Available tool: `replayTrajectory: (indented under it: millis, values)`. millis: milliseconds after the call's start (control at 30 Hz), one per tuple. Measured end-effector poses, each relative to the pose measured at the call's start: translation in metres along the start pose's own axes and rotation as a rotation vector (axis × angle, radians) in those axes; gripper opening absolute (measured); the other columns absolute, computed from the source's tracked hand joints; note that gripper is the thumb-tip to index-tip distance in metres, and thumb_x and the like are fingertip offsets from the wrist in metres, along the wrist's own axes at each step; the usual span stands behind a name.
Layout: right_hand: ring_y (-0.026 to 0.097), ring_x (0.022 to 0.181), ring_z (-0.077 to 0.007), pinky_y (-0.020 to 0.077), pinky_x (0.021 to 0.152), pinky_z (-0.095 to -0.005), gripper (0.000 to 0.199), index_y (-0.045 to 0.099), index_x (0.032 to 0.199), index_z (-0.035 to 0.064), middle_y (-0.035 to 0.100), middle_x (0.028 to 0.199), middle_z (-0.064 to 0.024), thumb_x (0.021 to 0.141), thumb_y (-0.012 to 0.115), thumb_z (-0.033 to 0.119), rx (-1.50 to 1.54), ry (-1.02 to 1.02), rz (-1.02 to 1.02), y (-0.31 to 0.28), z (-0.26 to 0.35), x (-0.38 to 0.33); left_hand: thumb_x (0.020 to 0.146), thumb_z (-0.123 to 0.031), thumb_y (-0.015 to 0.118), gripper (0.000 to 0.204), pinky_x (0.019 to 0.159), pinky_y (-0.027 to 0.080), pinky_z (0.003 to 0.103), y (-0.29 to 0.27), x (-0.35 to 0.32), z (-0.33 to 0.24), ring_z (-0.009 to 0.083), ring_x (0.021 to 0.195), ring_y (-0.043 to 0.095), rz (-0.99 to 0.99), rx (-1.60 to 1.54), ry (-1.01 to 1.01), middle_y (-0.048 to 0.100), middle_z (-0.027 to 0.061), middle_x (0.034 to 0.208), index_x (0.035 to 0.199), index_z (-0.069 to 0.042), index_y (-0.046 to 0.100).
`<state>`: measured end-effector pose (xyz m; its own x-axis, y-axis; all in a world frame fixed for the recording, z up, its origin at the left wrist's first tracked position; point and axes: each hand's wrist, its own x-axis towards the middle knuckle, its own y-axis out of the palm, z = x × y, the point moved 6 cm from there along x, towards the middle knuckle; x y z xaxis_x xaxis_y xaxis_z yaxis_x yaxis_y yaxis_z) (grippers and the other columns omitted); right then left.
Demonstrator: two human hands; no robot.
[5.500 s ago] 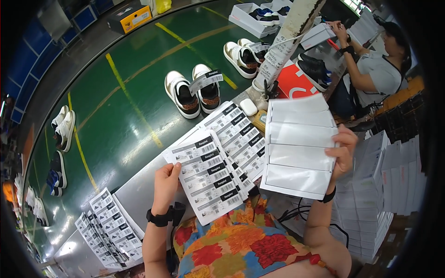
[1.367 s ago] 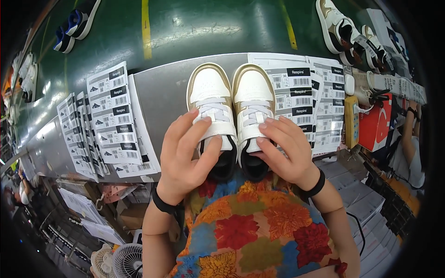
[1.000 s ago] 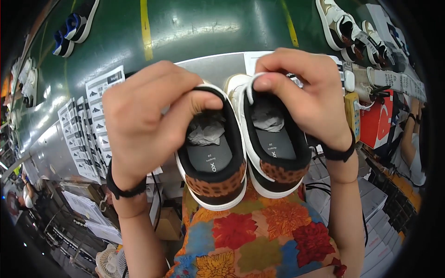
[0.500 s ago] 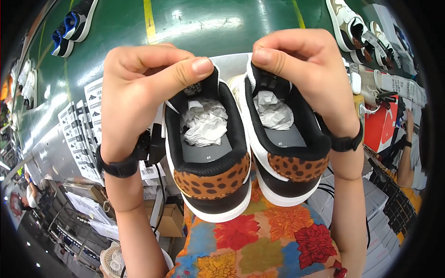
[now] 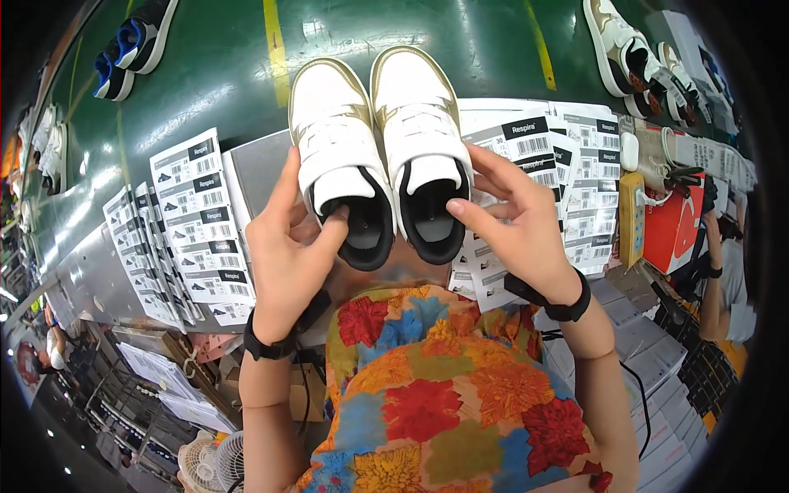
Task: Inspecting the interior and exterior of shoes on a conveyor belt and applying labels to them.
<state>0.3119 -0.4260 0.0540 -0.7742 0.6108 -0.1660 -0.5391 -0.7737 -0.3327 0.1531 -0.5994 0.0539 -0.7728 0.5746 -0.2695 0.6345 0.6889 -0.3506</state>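
Observation:
Two white sneakers with gold-brown toe trim sit side by side, toes pointing away from me. My left hand [image 5: 288, 246] grips the left sneaker [image 5: 333, 135], thumb hooked inside its black-lined opening and fingers along the outer side. Around the outer side of the right sneaker [image 5: 417, 123] my right hand [image 5: 526, 230] is closed, its thumb at the collar edge. White tongues and straps face up. The crumpled paper is hidden, and so are the spotted brown heels. Each wrist wears a black band.
Sheets of barcode labels lie left [image 5: 201, 222] and right [image 5: 588, 189] on the metal ledge. Beyond is a green surface [image 5: 222, 74] with yellow lines. Dark blue-lined shoes [image 5: 136, 45] stand far left, white-brown ones [image 5: 620, 45] far right. A red shoebox [image 5: 674, 226] and another person's arm [image 5: 713, 271] are at right.
The sneakers have moved away from me and tipped, now showing their uppers instead of their heels. My hands have shifted from pinching the tongues to holding the outer sides near the openings.

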Motion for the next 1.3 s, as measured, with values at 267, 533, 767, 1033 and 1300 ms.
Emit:
replayTrajectory:
  millis: [267, 533, 767, 1033, 1300]
  values:
    - [0.070, 0.083, -0.0147, 0.0528, 0.058, -0.0175, 0.045, 0.059, 0.119, -0.0090, 0.071, 0.097, -0.0160, 0.075, 0.071, -0.003, 0.152, 0.045, 0.008, -0.028, 0.047, -0.008, 0.070, 0.005, 0.064, 0.057, 0.055, 0.041, 0.012, -0.014, -0.018, -0.056, -0.0004, 0.065, 0.053, 0.092, 0.040, 0.057, 0.069, 0.0044, 0.086, 0.126, 0.010, 0.053]
    - [0.068, 0.089, -0.0170, 0.0558, 0.074, -0.0256, 0.053, 0.049, 0.126, -0.0083, 0.068, 0.106, -0.0170, 0.076, 0.067, -0.006, 0.558, 0.233, -0.046, -0.048, 0.028, -0.012, 0.070, -0.001, 0.065, 0.055, 0.071, 0.048, 0.025, -0.042, -0.031, -0.068, 0.0139, 0.078, 0.063, -0.090, -0.032, 0.151, 0.069, 0.0111, 0.095, 0.123, 0.011, 0.055]
    - [0.066, 0.095, -0.0192, 0.0548, 0.080, -0.0287, 0.048, 0.048, 0.128, -0.0045, 0.065, 0.112, -0.0160, 0.082, 0.060, -0.001, 1.214, 0.398, 0.061, -0.029, -0.014, -0.005, 0.084, -0.006, 0.056, 0.042, 0.089, 0.052, 0.039, 0.019, 0.012, 0.015, 0.0288, 0.100, 0.065, 0.156, -0.624, -0.452, 0.064, 0.0165, 0.114, 0.124, 0.006, 0.054]
    - [0.064, 0.102, -0.0218, 0.0536, 0.086, -0.0323, 0.043, 0.048, 0.131, -0.0002, 0.061, 0.120, -0.0149, 0.088, 0.052, 0.004, 1.284, 0.367, 0.228, -0.017, -0.005, 0.020, 0.089, -0.004, 0.046, 0.039, 0.089, 0.053, 0.040, 0.027, 0.049, 0.004, 0.0291, 0.105, 0.063, 0.272, -0.825, -0.475, 0.060, 0.0182, 0.122, 0.127, 0.004, 0.051]
    - [0.068, 0.079, -0.0218, 0.0532, 0.067, -0.0316, 0.034, 0.062, 0.115, 0.0011, 0.068, 0.099, -0.0188, 0.083, 0.058, 0.008, 0.045, -0.053, -0.132, -0.050, -0.006, 0.111, 0.089, -0.005, 0.055, 0.041, 0.080, 0.054, 0.033, 0.054, 0.165, -0.052, 0.0236, 0.105, 0.062, 0.038, 0.011, 0.127, 0.061, 0.0170, 0.120, 0.128, 0.005, 0.051]
